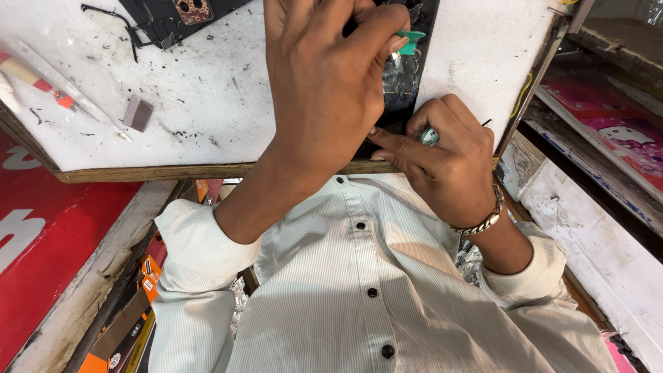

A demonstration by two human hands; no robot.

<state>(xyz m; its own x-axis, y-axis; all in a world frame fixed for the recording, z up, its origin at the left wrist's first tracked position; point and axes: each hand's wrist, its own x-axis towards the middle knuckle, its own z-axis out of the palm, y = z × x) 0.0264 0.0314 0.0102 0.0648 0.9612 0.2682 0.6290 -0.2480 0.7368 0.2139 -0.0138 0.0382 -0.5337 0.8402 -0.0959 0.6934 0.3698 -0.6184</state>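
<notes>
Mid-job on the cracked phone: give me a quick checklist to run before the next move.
1. left hand pinches the green pick: ok.
2. right hand grips the small green-and-white tool: ok.
3. cracked black phone lies on the white board: ok.
4. Tool tip seated on the phone: cannot tell, fingers hide it.
5. Board free of debris: not ok, black flecks lie scattered.

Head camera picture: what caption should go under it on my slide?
Two hands work on a cracked black phone: left hand pinches a green pick, right hand steadies a small tool.
</notes>
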